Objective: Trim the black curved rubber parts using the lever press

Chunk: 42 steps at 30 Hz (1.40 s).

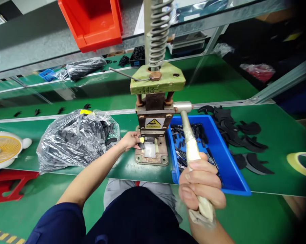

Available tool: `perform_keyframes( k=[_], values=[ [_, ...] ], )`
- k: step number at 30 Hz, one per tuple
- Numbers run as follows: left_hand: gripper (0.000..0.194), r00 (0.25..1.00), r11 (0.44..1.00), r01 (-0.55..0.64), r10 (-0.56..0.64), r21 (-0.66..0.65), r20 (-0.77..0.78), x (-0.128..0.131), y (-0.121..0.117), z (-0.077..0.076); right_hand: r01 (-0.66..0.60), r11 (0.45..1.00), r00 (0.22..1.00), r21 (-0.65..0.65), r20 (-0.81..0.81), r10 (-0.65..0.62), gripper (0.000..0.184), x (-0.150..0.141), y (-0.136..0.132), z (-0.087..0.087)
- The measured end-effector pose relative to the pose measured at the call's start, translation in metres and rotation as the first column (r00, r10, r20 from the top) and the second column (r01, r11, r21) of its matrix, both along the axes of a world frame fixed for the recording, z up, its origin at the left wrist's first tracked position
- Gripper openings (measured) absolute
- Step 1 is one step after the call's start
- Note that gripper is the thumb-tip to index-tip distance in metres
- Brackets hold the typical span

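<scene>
In the head view, the fingers of my left hand (130,140) are pinched together on a small black piece (141,146), which sits just beyond their tips, at the front of the press (155,113). A bit of yellow shows at those fingertips, too small for me to name. Just right of them lies a pale metal plate (150,150) on the press base (163,158), and above them is a warning label (155,123).

The fingers of my right hand (202,181) are wrapped around the lever handle (190,137), clamped on its pale covering; the handle slants up and away from them to the side of the press.

Behind and beside my right fingers is a blue bin (230,171) holding small black parts (181,159). Beyond the bin, to the right of those fingers, curved black pieces (226,125) lie in a loose pile, and a tape roll (293,164) lies farther right. Near my left fingers, on their left, a clear plastic bag (71,145) bulges with dark pieces, and well apart from them, farther left, is a fan (4,149).
</scene>
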<state>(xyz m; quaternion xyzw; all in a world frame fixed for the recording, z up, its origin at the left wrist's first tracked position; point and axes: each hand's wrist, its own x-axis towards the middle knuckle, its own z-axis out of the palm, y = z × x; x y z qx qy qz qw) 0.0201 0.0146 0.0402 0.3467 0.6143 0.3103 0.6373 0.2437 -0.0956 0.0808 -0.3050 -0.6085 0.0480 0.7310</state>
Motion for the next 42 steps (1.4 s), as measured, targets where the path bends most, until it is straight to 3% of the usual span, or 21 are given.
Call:
perform_keyframes(
  k=[5,9,12,15,17,20,28,34,36,38,40,42],
  values=[
    [0.013,0.994,0.993,-0.052,0.062,0.102,-0.095,-0.012,0.002,0.003,0.034,0.996,0.999,0.079,-0.021,-0.033,0.019,-0.003,0.001,0.013],
    [0.01,0.935,0.956,-0.101,0.187,0.277,-0.302,-0.068,-0.003,0.013,0.095,0.987,0.994,0.13,-0.064,-0.088,0.029,-0.007,0.01,0.015],
    [0.015,0.788,0.938,0.039,0.183,0.345,-0.588,-0.119,-0.015,0.019,0.144,0.942,0.989,0.302,-0.078,-0.126,0.038,-0.01,0.023,0.015],
    [0.016,0.568,0.922,0.289,0.05,0.257,-0.821,-0.144,-0.029,0.021,0.18,0.914,0.98,0.364,-0.143,-0.136,0.044,-0.013,0.03,0.015],
    [0.014,0.463,0.873,0.43,0.003,0.228,-0.886,-0.142,-0.037,0.019,0.19,0.923,0.976,0.335,-0.162,-0.143,0.044,-0.014,0.031,0.014],
    [0.014,0.385,0.801,0.561,-0.029,0.208,-0.923,-0.124,-0.044,0.015,0.167,0.932,0.981,0.321,-0.15,-0.124,0.042,-0.012,0.029,0.012],
    [0.013,0.143,0.755,0.653,-0.206,-0.064,-0.968,-0.091,-0.042,0.009,0.113,0.97,0.99,0.214,-0.109,-0.091,0.037,-0.011,0.017,0.013],
    [0.022,0.151,0.741,0.671,-0.107,0.023,-0.983,-0.077,-0.049,0.002,0.079,0.984,0.994,0.157,-0.094,-0.065,0.03,-0.012,0.009,0.018],
    [0.025,0.124,0.77,0.638,-0.097,0.004,-0.988,-0.084,-0.046,0.004,0.057,0.989,0.997,0.134,-0.067,-0.048,0.027,-0.01,0.007,0.018],
    [0.025,0.147,0.823,0.567,-0.061,0.034,-0.987,-0.094,-0.038,0.01,0.035,0.994,0.999,0.104,-0.04,-0.031,0.024,-0.008,0.004,0.017],
    [0.023,0.297,0.883,0.443,0.021,0.157,-0.955,-0.101,-0.03,0.018,0.022,0.996,0.999,0.086,-0.026,-0.02,0.022,-0.006,0.002,0.017],
    [0.021,0.594,0.925,0.235,0.107,0.3,-0.797,-0.099,-0.023,0.026,0.016,0.997,1.0,0.077,-0.017,-0.015,0.021,-0.005,0.001,0.016]
  ],
)
